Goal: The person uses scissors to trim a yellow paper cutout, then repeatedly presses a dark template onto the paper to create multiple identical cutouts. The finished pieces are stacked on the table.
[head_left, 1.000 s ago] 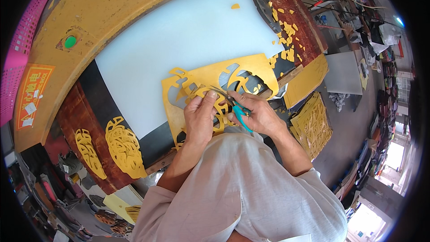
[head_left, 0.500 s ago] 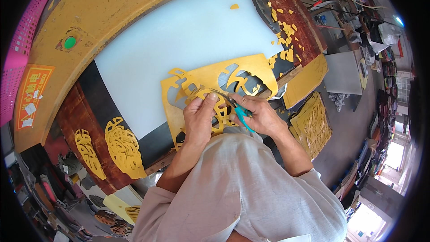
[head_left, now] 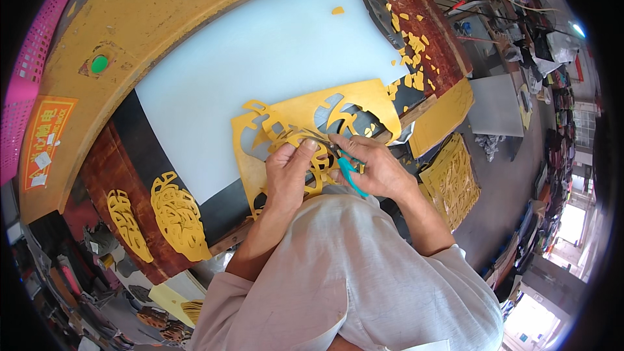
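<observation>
A yellow sheet (head_left: pixel 292 108) with cut-out openings lies over the near edge of the pale cutting board (head_left: pixel 253 52). My left hand (head_left: pixel 288 168) pinches a narrow strip of the sheet between thumb and fingers. In my right hand (head_left: pixel 377 162) are teal-handled scissors (head_left: pixel 351 174), their blades pointing left toward my left thumb, at the strip. Whether the blades are parted is hard to see. Part of the sheet is hidden beneath my hands and against my clothing.
Stacked yellow cut-out pieces (head_left: pixel 177 218) and a narrower stack (head_left: pixel 128 224) lie at left. Small yellow scraps (head_left: pixel 416 52) litter the red-brown surface at far right. Yellow cut sheets (head_left: pixel 452 182) are piled on the right. A yellow machine beam (head_left: pixel 130 23) with a green button (head_left: pixel 99 64) arches across the back.
The scissors' blades have shifted slightly left and up against the strip by my left thumb. My grip on the sheet and scissors is unchanged.
</observation>
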Tool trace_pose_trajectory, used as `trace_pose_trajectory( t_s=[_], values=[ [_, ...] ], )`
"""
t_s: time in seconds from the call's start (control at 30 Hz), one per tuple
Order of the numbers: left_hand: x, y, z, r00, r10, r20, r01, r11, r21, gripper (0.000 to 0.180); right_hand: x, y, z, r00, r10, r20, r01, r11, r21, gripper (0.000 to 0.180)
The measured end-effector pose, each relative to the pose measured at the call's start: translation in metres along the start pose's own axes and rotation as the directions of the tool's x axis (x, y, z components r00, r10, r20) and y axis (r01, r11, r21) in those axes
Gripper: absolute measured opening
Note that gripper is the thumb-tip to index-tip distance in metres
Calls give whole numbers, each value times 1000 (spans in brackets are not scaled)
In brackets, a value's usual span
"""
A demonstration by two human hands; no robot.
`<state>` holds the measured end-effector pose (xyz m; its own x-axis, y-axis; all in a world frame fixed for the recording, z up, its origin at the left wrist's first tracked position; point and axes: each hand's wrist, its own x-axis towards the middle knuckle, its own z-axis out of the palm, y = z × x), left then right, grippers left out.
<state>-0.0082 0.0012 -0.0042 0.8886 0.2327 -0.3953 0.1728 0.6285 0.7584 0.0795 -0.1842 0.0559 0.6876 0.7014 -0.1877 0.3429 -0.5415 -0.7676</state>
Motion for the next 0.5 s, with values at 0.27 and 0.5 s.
trace_pose_trajectory(
  t_s=[0.27, 0.5],
  values=[
    [4, -10, -6, 1000, -6, -2, 6, 999, 35, 31, -1, -1, -1, 998, -61, -35, 58, 996, -72, 65],
    [4, -6, -7, 999, -27, 23, 27, 999, 20, 27, -2, -6, -4, 1000, 27, 9, -27, 999, -21, 59]
  ],
)
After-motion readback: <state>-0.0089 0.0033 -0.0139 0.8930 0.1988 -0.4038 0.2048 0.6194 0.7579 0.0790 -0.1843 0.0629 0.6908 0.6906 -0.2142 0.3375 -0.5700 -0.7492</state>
